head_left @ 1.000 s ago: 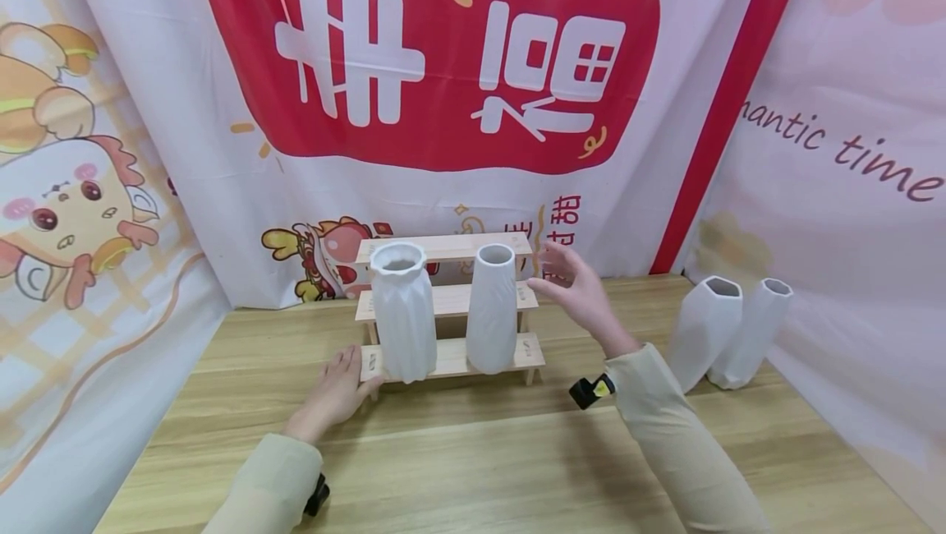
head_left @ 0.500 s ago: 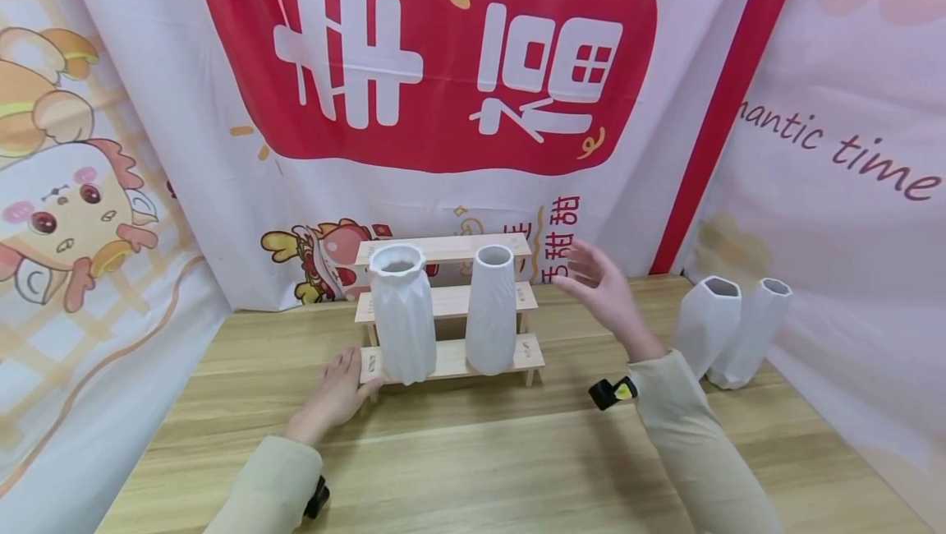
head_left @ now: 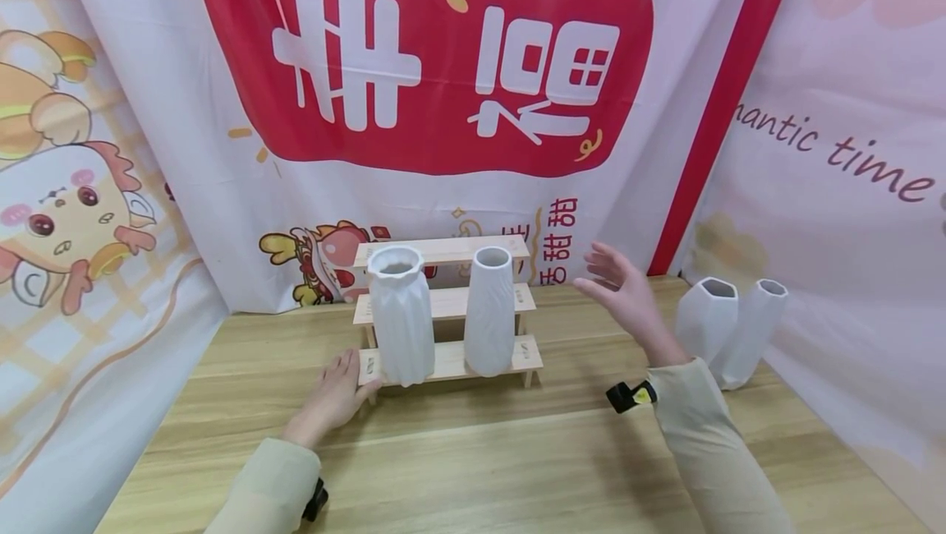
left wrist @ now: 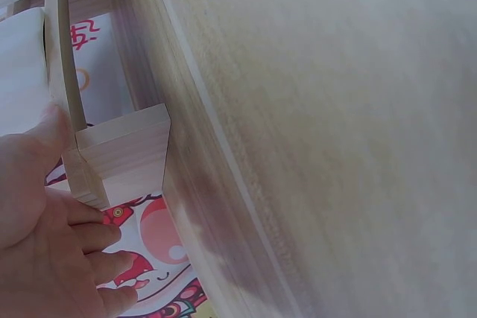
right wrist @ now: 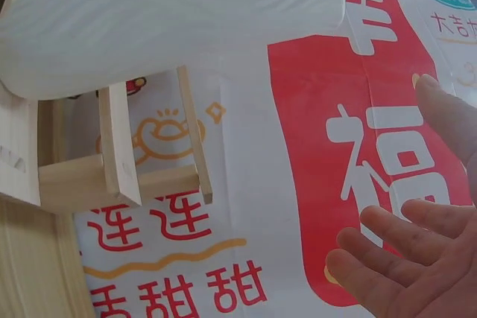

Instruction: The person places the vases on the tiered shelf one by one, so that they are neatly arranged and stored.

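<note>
Right hand point(head_left: 621, 292) is just right of centre in the frame, free in the air, fingers spread and thumb apart, nothing in it. It's between two groups of white vases: smooth vase point(head_left: 490, 312) to its left in the frame, angular vase point(head_left: 702, 320) and narrow vase point(head_left: 757, 329) to its lower right. For both groups it's the nearer hand; what counts spatially, we judge, is that in-between spot.

Angular and narrow vases are side by side at the right of the frame, on the table point(head_left: 480, 460), partly hidden by the right arm. Mouths up, long axes near vertical; they slant toward the upper right in the picture, maybe just the wide lens.

Smooth vase and ruffled vase point(head_left: 402, 324) are upright on the bottom step of the wooden rack point(head_left: 448, 302) at frame centre, mouths up, a gap between them. Rack's long axis runs left to right.

Left hand point(head_left: 332, 394) is at lower left of centre, touching the rack's left end at the bottom step: thumb on the board, fingers loosely straight past the leg, no tight grip that we can see. Ruffled vase is its nearest vase.
</note>
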A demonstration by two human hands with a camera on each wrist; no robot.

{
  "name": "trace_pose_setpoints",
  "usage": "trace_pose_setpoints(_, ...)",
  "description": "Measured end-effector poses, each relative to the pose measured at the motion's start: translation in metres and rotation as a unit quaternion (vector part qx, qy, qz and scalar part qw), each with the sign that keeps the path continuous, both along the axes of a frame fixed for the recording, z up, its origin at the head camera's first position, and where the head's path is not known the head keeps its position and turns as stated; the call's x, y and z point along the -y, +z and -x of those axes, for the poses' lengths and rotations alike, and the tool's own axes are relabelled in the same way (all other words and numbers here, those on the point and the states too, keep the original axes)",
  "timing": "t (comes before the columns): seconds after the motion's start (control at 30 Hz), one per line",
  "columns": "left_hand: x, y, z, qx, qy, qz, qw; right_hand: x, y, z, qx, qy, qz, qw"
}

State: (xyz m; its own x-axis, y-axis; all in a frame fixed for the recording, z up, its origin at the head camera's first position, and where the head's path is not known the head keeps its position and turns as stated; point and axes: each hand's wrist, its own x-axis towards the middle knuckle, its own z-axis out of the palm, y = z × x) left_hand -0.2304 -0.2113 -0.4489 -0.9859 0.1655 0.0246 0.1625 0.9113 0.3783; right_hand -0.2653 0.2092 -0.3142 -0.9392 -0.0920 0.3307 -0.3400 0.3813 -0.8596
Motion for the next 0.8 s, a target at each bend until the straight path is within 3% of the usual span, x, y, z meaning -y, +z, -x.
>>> trace_pose_setpoints(0.27, 0.001, -0.003, 0.001, -0.01, -0.004, 0.0, 0.9999, -0.013, 0.002, -0.008, 0.02, -0.019, -0.026, 0.9993)
trace_pose_setpoints(0.8, 0.001, -0.002, 0.0, -0.015, -0.001, -0.003, 0.9999, -0.044, 0.004, -0.022, -0.009, -0.049, -0.041, 0.9979)
